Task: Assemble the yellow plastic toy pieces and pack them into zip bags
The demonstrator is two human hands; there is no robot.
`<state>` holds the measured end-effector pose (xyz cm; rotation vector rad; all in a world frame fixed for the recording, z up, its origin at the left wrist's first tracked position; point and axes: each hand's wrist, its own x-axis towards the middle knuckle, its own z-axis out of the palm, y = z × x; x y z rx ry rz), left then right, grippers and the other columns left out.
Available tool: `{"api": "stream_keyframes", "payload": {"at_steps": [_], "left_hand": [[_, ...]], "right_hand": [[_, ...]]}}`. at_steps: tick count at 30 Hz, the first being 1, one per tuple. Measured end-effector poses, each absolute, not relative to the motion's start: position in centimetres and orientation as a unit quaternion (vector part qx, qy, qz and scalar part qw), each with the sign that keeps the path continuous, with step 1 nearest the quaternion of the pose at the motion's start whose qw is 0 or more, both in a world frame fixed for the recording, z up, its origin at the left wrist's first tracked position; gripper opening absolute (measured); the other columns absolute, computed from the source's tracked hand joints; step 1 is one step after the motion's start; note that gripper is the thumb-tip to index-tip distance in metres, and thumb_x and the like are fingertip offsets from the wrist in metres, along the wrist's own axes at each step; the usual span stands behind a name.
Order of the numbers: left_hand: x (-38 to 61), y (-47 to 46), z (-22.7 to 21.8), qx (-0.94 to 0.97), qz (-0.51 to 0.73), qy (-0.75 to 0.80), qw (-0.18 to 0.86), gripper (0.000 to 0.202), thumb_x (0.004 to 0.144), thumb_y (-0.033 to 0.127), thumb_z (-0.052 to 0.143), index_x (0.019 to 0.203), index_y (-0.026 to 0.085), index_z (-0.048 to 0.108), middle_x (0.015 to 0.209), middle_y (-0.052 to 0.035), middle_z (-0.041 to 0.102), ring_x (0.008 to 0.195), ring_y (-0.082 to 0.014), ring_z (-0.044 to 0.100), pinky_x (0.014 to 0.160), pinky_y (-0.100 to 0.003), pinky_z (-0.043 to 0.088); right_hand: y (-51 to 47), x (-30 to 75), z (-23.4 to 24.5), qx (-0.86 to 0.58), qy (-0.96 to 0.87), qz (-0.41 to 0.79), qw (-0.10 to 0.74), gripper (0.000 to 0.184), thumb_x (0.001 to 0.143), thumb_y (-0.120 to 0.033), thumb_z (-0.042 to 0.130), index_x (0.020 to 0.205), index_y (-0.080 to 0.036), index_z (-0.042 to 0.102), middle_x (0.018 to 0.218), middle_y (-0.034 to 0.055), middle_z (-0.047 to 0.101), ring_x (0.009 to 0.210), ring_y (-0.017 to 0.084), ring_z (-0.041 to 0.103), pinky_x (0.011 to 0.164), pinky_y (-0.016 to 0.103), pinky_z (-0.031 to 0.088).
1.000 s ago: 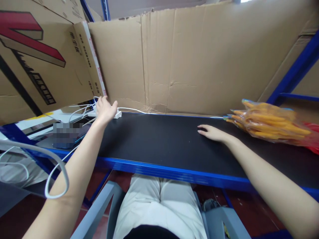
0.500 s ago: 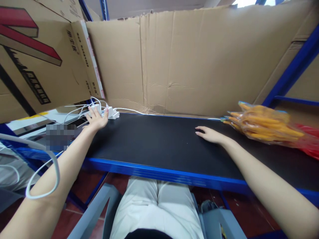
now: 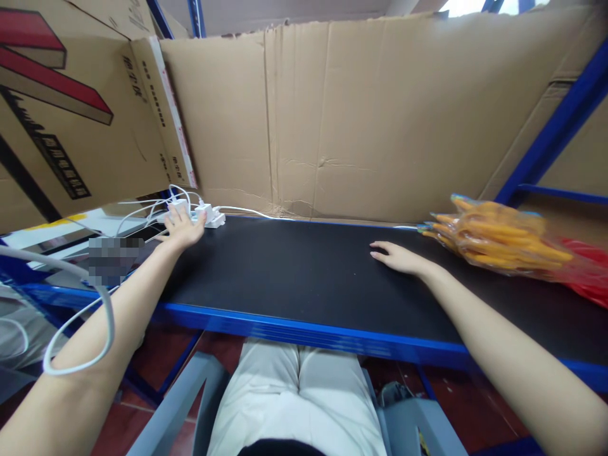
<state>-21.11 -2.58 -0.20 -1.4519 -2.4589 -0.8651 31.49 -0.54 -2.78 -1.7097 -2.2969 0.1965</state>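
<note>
My left hand [image 3: 183, 229] is open, its fingers spread in front of the white chargers and power strip [image 3: 216, 218] at the table's back left. The fingers partly cover the plugs, so I cannot tell whether they touch them. White cables [image 3: 142, 212] run out from there to the left. My right hand [image 3: 396, 258] lies on the black tabletop [image 3: 294, 272], right of the middle. Its thumb and forefinger are stretched out and apart with nothing between them; the other fingers are mostly hidden. To its right is a clear bag of orange pen-like sticks [image 3: 503, 237].
A cardboard sheet [image 3: 380, 120] stands along the back. A printed cardboard box [image 3: 85, 107] rises at the left. Red plastic packaging [image 3: 589, 266] lies at the far right. A white cable loop [image 3: 107, 323] hangs over my left forearm. The table has a blue front edge [image 3: 304, 329].
The view has shifted very slightly. Both hands keep almost the same place and pose.
</note>
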Motion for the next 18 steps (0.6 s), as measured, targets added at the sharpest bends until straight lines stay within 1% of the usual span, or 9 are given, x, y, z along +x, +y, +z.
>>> {"api": "stream_keyframes", "payload": {"at_steps": [2, 4, 7, 9, 10, 13, 14, 16, 18], "left_hand": [[-19.5, -2.5, 0.8, -0.525, -0.314, -0.787, 0.080, 0.081, 0.081, 0.063, 0.030, 0.142, 0.012, 0.011, 0.150, -0.0139, 0.002, 0.134, -0.0389, 0.009, 0.099, -0.064, 0.019], [-17.3, -2.2, 2.1, -0.590, -0.330, -0.730, 0.102, 0.077, 0.080, 0.053, 0.043, 0.140, 0.011, 0.018, 0.147, -0.0159, 0.016, 0.134, -0.0327, 0.017, 0.104, -0.053, 0.022], [-13.0, -1.7, 3.9, -0.657, -0.340, -0.662, 0.122, 0.060, 0.081, 0.041, 0.044, 0.133, 0.013, 0.033, 0.141, -0.0148, 0.032, 0.130, -0.0270, 0.029, 0.106, -0.043, 0.026], [-9.7, -1.6, 4.9, -0.702, -0.296, -0.644, 0.071, 0.052, 0.084, 0.039, 0.039, 0.129, 0.013, 0.039, 0.132, -0.0133, 0.046, 0.122, -0.0236, 0.042, 0.101, -0.037, 0.033], [-8.0, -1.7, 5.3, -0.729, -0.251, -0.636, 0.040, 0.051, 0.084, 0.040, 0.038, 0.128, 0.014, 0.042, 0.130, -0.0121, 0.049, 0.119, -0.0228, 0.046, 0.099, -0.035, 0.035], [-3.3, -1.9, 5.8, -0.809, -0.066, -0.583, -0.038, 0.054, 0.080, 0.044, 0.046, 0.126, 0.017, 0.045, 0.130, -0.0088, 0.050, 0.118, -0.0220, 0.048, 0.097, -0.031, 0.037], [-2.0, -1.9, 5.6, -0.820, -0.032, -0.570, -0.051, 0.053, 0.080, 0.045, 0.045, 0.126, 0.018, 0.046, 0.130, -0.0081, 0.051, 0.117, -0.0217, 0.049, 0.096, -0.030, 0.037], [-0.3, -1.8, 4.6, -0.833, -0.025, -0.551, -0.046, 0.054, 0.082, 0.045, 0.043, 0.126, 0.016, 0.046, 0.130, -0.0091, 0.051, 0.117, -0.0217, 0.049, 0.096, -0.030, 0.038], [0.4, -1.3, 3.0, -0.846, -0.068, -0.528, -0.015, 0.052, 0.084, 0.042, 0.041, 0.126, 0.013, 0.045, 0.129, -0.0110, 0.051, 0.117, -0.0215, 0.049, 0.096, -0.029, 0.037]], "right_hand": [[-0.6, 31.4, -2.7, -0.593, -0.790, 0.073, 0.138, 0.047, 0.083, -0.033, 0.045, 0.123, -0.010, 0.052, 0.130, 0.0131, 0.049, 0.121, 0.023, 0.044, 0.106, 0.037, 0.030], [-0.6, 31.4, -2.6, -0.594, -0.788, 0.075, 0.143, 0.046, 0.082, -0.032, 0.046, 0.122, -0.010, 0.053, 0.128, 0.0129, 0.050, 0.120, 0.023, 0.045, 0.105, 0.036, 0.031], [-0.6, 31.5, -2.4, -0.598, -0.782, 0.079, 0.160, 0.042, 0.081, -0.030, 0.050, 0.117, -0.010, 0.057, 0.124, 0.0129, 0.054, 0.116, 0.024, 0.050, 0.103, 0.036, 0.034], [-0.5, 31.7, -2.3, -0.604, -0.770, 0.087, 0.187, 0.037, 0.080, -0.027, 0.051, 0.112, -0.009, 0.060, 0.118, 0.0132, 0.058, 0.111, 0.024, 0.053, 0.100, 0.036, 0.036], [-0.4, 31.8, -2.2, -0.609, -0.760, 0.093, 0.208, 0.035, 0.080, -0.025, 0.051, 0.109, -0.009, 0.062, 0.115, 0.0133, 0.060, 0.108, 0.023, 0.055, 0.099, 0.035, 0.038], [0.0, 32.0, -2.1, -0.627, -0.709, 0.118, 0.299, 0.027, 0.079, -0.023, 0.052, 0.099, -0.010, 0.064, 0.104, 0.0130, 0.065, 0.096, 0.021, 0.061, 0.093, 0.035, 0.042], [0.1, 32.1, -2.0, -0.633, -0.683, 0.129, 0.341, 0.024, 0.079, -0.022, 0.052, 0.096, -0.010, 0.064, 0.100, 0.0127, 0.066, 0.090, 0.020, 0.063, 0.089, 0.034, 0.045], [0.1, 32.1, -1.7, -0.637, -0.615, 0.161, 0.435, 0.020, 0.079, -0.021, 0.051, 0.093, -0.011, 0.062, 0.095, 0.0119, 0.067, 0.077, 0.016, 0.065, 0.079, 0.032, 0.050], [0.0, 32.2, -1.1, -0.633, -0.535, 0.199, 0.522, 0.020, 0.081, -0.023, 0.047, 0.095, -0.013, 0.059, 0.096, 0.0112, 0.066, 0.067, 0.013, 0.064, 0.066, 0.027, 0.051]]}}
